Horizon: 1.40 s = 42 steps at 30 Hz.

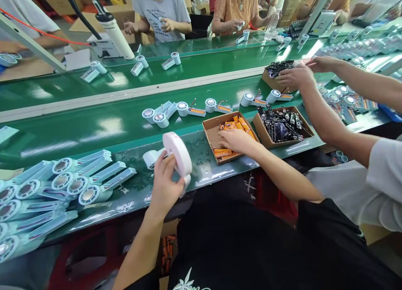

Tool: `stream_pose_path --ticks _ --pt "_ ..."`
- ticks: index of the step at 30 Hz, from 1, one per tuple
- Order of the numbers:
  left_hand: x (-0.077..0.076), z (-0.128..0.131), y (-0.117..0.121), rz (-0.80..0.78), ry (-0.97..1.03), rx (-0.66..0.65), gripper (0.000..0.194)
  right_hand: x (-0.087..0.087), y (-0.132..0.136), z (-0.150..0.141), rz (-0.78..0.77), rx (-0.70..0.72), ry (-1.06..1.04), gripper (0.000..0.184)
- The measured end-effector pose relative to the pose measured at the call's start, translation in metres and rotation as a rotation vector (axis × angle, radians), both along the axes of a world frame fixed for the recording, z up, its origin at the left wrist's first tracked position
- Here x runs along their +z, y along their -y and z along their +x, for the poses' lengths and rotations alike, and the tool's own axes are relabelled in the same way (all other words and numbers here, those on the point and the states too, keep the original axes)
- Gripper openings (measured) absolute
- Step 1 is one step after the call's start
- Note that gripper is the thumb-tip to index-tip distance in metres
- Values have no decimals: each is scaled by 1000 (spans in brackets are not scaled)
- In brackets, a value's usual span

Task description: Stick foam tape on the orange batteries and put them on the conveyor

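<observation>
My left hand [166,179] is raised over the near bench edge, its fingers closed around a thick white disc [179,154] that looks like a roll of tape. Just behind it lies a light-blue fan-shaped housing [151,158], partly covered by the hand. My right hand [237,141] reaches into a shallow cardboard box [211,128] of orange batteries [245,126]. Its fingers are bent and close together among the batteries; the tips are hidden, so what they grip does not show.
Light-blue housings [89,191] are piled at left. Others [210,105] sit along the green conveyor [103,130], some with orange batteries fitted. A box of black circuit boards [282,124] stands right of the batteries. A co-worker's hands [297,76] handle things over another board box [270,78].
</observation>
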<state>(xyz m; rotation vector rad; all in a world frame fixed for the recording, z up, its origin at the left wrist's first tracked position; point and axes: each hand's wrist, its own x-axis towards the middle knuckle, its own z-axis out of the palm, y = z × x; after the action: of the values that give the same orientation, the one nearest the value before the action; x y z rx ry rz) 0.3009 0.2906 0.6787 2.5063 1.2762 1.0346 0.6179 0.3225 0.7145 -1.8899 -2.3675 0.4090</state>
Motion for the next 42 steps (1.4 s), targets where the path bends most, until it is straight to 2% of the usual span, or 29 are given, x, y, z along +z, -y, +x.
stream_pose_path --ticks 2,3,5,8,10,13,15,17,21,24,26,28,29,31,33,34,36,38,39,42 --pt "-4 9 4 51 -30 -64 62 -5 -18 10 -88 -7 133 27" --pt "-4 13 6 73 -41 -79 60 -8 -23 13 -93 8 113 24" --pt "-4 18 11 88 -79 -80 57 -10 -24 19 46 0 -84 24" --pt "-4 19 17 81 -121 -75 54 -11 -9 25 399 -140 -521 31" --pt "-6 20 20 67 -146 -81 53 -13 6 24 552 -226 -764 31" --pt "-9 24 21 45 -170 -98 55 -22 30 11 584 -234 -1056 29" --pt "-9 28 22 36 -181 -127 56 -29 45 0 578 -195 -1164 29" --pt "-8 31 23 30 -195 -158 58 -33 57 -9 630 -147 -1140 31" --pt "-4 34 23 20 -220 -173 59 -30 67 -13 851 -15 -894 41" --pt "-3 35 23 29 -225 -164 56 -31 73 -16 991 44 -791 45" --pt "-2 35 23 33 -231 -148 56 -39 82 -23 917 34 -787 34" --pt "-2 34 24 42 -247 -118 56 -49 92 -33 707 -22 -875 22" --pt "-1 33 24 56 -260 -100 55 -53 96 -38 577 -74 -966 25" --pt "1 30 24 107 -293 -72 55 -54 99 -41 316 -183 -1186 46" --pt "6 27 24 175 -330 -68 57 -44 93 -36 45 -216 -1331 62" --pt "9 26 23 204 -347 -67 59 -35 88 -30 -72 -196 -1346 60" --pt "16 23 20 240 -369 -74 65 -15 76 -16 -243 -132 -1276 43" --pt "19 23 19 248 -364 -85 70 0 67 -9 -301 -110 -1201 29" --pt "19 24 20 248 -348 -78 71 4 65 -11 -284 -126 -1215 27" --pt "9 35 28 273 -292 33 65 -8 68 -44 -60 -326 -1466 39"
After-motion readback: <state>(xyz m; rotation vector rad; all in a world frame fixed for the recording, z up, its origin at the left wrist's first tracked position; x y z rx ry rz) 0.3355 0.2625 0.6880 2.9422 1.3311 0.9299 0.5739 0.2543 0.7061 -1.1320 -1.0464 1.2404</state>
